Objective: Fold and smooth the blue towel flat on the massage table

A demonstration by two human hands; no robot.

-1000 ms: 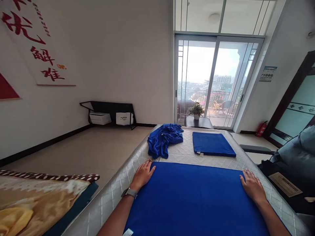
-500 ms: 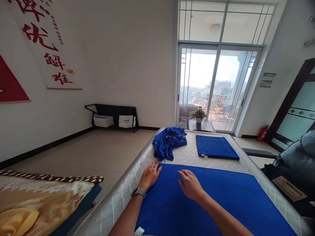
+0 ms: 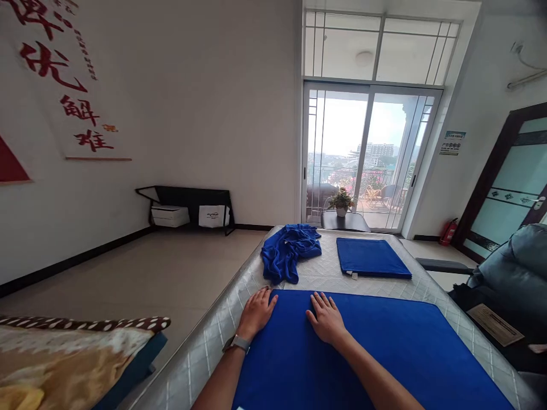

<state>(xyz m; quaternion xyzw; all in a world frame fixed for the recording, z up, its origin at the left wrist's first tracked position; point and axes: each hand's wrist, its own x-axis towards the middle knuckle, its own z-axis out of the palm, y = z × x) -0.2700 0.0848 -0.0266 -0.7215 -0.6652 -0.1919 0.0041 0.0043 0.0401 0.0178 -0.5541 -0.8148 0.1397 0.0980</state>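
Observation:
A blue cloth point(image 3: 384, 341) lies spread flat on the quilted silver-white mattress point(image 3: 205, 336). My left hand point(image 3: 257, 312), with a watch on its wrist, rests at the cloth's far left corner, fingers stretched out. My right hand point(image 3: 327, 318) lies flat on the cloth near its far edge, fingers spread. Neither hand holds anything. Beyond my left hand is a crumpled blue cloth point(image 3: 287, 256). Farther right sits a neatly folded blue cloth point(image 3: 371, 257) with a small white tag at its near edge.
A patterned blanket point(image 3: 85, 353) is at the lower left. A black rack point(image 3: 192, 196) with white boxes stands by the wall. At the mattress's far end is a chair with a potted plant point(image 3: 341, 202). A dark padded seat point(image 3: 513, 273) is on the right.
My right hand has come down flat on the cloth with its fingers spread wider. My left hand stays at the corner. The view has shifted slightly.

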